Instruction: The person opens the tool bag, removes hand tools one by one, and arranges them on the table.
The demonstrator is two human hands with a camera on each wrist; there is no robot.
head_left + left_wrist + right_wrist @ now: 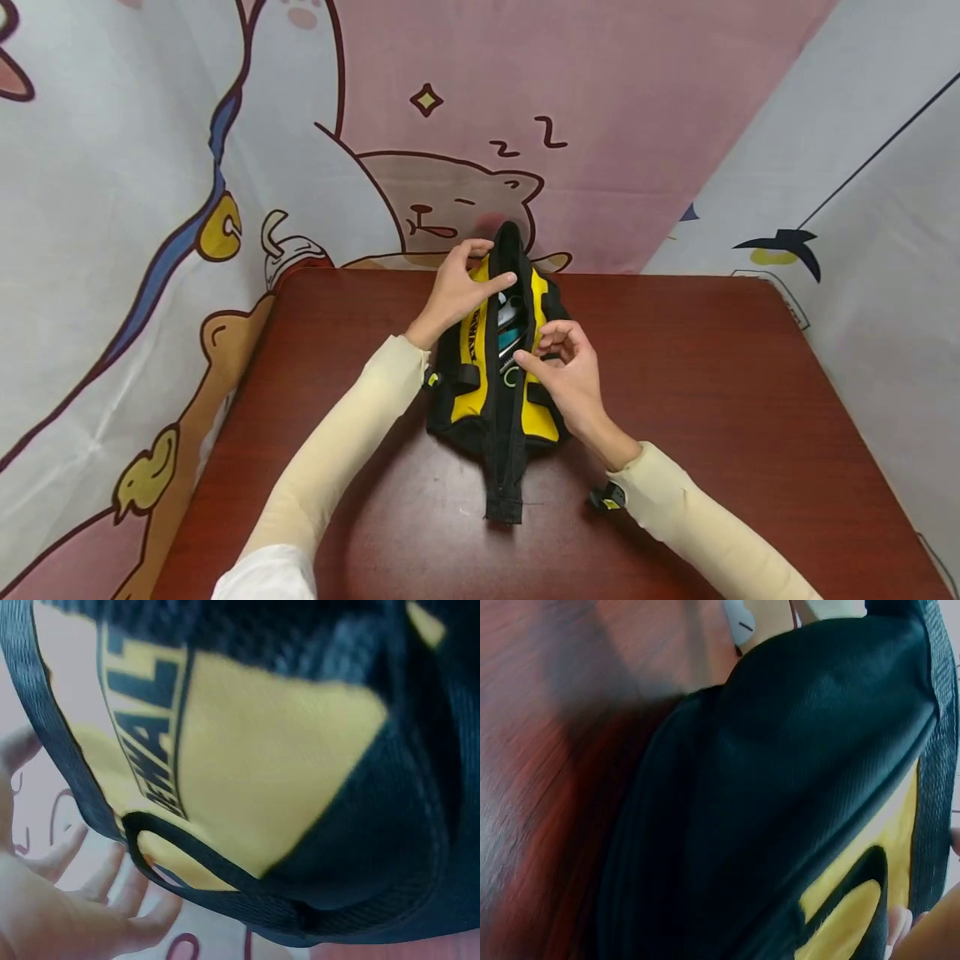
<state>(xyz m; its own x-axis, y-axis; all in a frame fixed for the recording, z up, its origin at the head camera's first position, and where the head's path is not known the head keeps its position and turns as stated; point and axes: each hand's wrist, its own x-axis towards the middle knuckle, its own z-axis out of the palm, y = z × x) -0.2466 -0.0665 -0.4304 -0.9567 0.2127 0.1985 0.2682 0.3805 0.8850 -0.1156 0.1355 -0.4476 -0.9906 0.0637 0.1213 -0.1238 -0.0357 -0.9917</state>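
A black and yellow DEWALT tool bag [467,400] sits on the table, its long zip mouth gaping upward. Metallic, teal and green-ringed items [510,337] show inside, too partly hidden to name. My left hand [456,287] is at the far left rim, thumb reaching over the mouth and fingers outside. In the left wrist view its fingers [112,915] are loosely spread beside the yellow panel. My right hand [573,375] is at the right rim, thumb over the mouth, loosely bent fingers by the yellow side. A firm pinch shows on neither rim.
The red-brown wooden table [697,400] extends around the bag. A printed cartoon curtain [615,125] hangs behind it and along both sides. Black carry handles [468,377] stick out from the bag's sides, and a black end tab [503,508] points toward me.
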